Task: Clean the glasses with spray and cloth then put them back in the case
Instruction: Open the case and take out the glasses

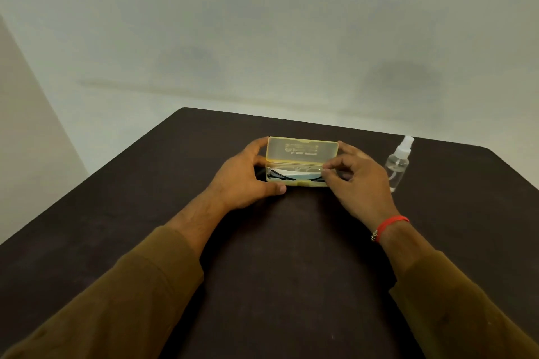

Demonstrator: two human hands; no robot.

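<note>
In the head camera's view, a translucent yellow plastic glasses case (302,162) sits open on a dark brown table (291,256), a little above the middle of the frame. Its lid (302,148) stands upright at the far side, with faint printing on it. Inside the lower tray lie dark-framed glasses (275,175), folded, with a pale blue cleaning cloth (300,176) over or beside them; which lies on top is hard to tell.

The left hand (248,176) grips the case's left end, fingers curled around the far corner by the lid hinge and the thumb pressed along the front edge of the tray. The right hand (358,181) is at the case's right end, thumb and forefinger pinched together at the tray's rim; whether they hold the cloth, the glasses or the case edge cannot be told.

Just right of the right hand, at centre right of the frame, a small clear plastic spray bottle (398,165) with a white nozzle stands on the table. A red thread bracelet (390,226) circles the right wrist. Both forearms wear olive-brown sleeves (131,300), entering from the lower corners.
</note>
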